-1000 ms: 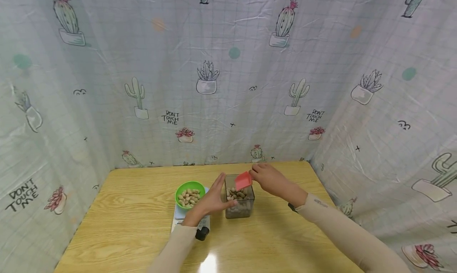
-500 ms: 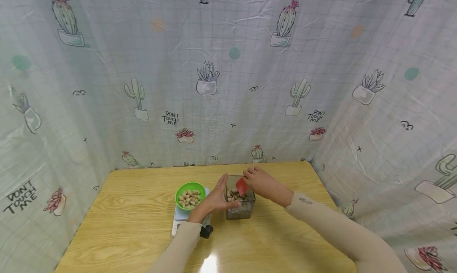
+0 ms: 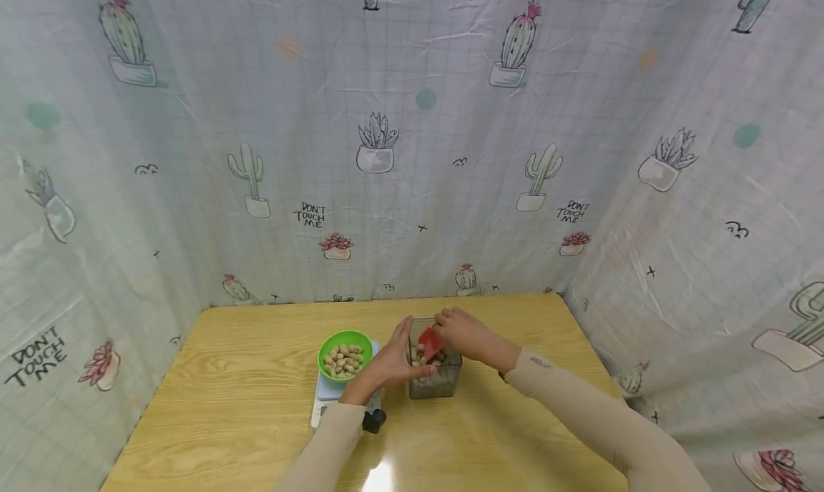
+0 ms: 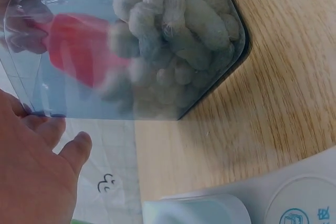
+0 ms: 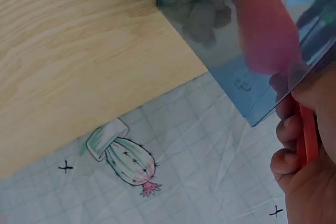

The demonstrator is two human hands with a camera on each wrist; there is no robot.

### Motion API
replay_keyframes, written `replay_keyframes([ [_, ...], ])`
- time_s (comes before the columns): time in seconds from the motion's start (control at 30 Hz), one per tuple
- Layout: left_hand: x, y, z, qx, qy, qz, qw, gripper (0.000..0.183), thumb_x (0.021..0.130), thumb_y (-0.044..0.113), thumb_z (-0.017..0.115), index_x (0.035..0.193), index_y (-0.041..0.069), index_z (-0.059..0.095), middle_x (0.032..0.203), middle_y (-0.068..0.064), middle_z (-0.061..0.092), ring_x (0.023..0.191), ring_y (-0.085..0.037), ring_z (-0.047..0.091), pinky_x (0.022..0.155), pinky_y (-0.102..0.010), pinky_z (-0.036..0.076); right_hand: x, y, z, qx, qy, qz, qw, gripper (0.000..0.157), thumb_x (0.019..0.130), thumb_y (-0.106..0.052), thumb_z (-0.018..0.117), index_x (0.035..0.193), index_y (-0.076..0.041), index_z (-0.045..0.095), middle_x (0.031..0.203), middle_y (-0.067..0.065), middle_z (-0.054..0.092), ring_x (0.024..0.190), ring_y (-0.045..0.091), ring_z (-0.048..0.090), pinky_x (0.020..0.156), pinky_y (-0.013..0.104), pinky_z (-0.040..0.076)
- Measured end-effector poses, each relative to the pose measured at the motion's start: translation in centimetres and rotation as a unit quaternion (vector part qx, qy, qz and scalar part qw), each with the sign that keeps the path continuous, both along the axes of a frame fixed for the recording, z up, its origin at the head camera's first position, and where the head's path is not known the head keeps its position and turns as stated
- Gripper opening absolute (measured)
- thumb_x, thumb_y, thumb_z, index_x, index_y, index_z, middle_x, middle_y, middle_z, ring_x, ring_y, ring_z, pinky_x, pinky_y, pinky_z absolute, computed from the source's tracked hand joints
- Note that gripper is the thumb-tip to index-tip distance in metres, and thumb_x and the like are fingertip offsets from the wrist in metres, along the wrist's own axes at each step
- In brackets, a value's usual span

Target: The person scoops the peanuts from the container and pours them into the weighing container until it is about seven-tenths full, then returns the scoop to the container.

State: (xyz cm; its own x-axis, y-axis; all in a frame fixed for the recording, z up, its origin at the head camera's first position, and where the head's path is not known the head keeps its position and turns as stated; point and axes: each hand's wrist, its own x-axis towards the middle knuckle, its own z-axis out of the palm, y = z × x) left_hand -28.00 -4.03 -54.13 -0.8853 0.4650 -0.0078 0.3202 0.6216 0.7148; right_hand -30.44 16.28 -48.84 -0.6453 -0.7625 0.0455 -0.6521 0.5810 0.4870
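Note:
My right hand (image 3: 465,332) grips the red handle (image 5: 308,137) of a small scoop, whose red blade (image 3: 430,342) tilts down among unshelled peanuts (image 4: 173,19) inside a clear grey plastic box (image 3: 433,387). Through the box wall the blade (image 5: 268,30) shows in the right wrist view. My left hand (image 3: 390,361) holds the box at its near left corner, thumb along the front and fingers along the left side. To the left, a green bowl (image 3: 322,357) of peanuts (image 3: 344,360) sits on a white kitchen scale (image 3: 320,408), partly hidden by my left forearm.
Everything stands on a light wooden table (image 3: 244,377). A cactus-printed curtain (image 3: 412,213) hangs behind it and along both sides. A black wrist strap piece (image 3: 373,420) hangs at my left wrist beside the scale.
My right hand has moved left and down, and the scoop has tipped from above the peanuts in among them. My left hand keeps its place on the box.

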Motion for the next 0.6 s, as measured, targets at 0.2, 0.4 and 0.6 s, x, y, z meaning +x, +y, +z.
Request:
replay_keyframes([
  [0.2, -0.1, 0.1, -0.2, -0.004, -0.001, -0.002, 1.0, 0.116, 0.069, 0.072, 0.063, 0.15, 0.029, -0.007, 0.159, -0.004, -0.001, 0.138, -0.032, 0.032, 0.103, -0.048, 0.04, 0.1, -0.6, -0.3, -0.013, -0.021, -0.009, 1.0, 0.021, 0.087, -0.022, 0.066, 0.106, -0.014, 0.067, 0.102, -0.001, 0.063, 0.095, 0.017, 0.059, 0.083, 0.033, 0.049],
  [0.4, 0.0, 0.3, -0.2, 0.009, 0.001, -0.005, 0.9999, 0.116, 0.068, 0.071, 0.065, 0.15, 0.029, -0.006, 0.159, -0.005, 0.0, 0.138, -0.033, 0.031, 0.102, -0.05, 0.04, 0.1, 0.4, 0.2, -0.035, -0.032, 0.03, 0.998, 0.013, 0.084, -0.016, 0.069, 0.097, -0.017, 0.07, 0.091, -0.003, 0.064, 0.085, 0.013, 0.06, 0.079, 0.03, 0.051],
  [0.6, 0.0, 0.3, -0.3, 0.002, -0.001, -0.005, 1.0, 0.117, 0.068, 0.071, 0.064, 0.15, 0.031, -0.008, 0.159, -0.004, -0.001, 0.139, -0.032, 0.031, 0.102, -0.049, 0.041, 0.3, 0.4, 0.2, -0.007, -0.024, 0.027, 0.999, 0.02, 0.084, -0.023, 0.069, 0.104, -0.017, 0.069, 0.096, -0.003, 0.065, 0.088, 0.013, 0.06, 0.077, 0.03, 0.052],
])
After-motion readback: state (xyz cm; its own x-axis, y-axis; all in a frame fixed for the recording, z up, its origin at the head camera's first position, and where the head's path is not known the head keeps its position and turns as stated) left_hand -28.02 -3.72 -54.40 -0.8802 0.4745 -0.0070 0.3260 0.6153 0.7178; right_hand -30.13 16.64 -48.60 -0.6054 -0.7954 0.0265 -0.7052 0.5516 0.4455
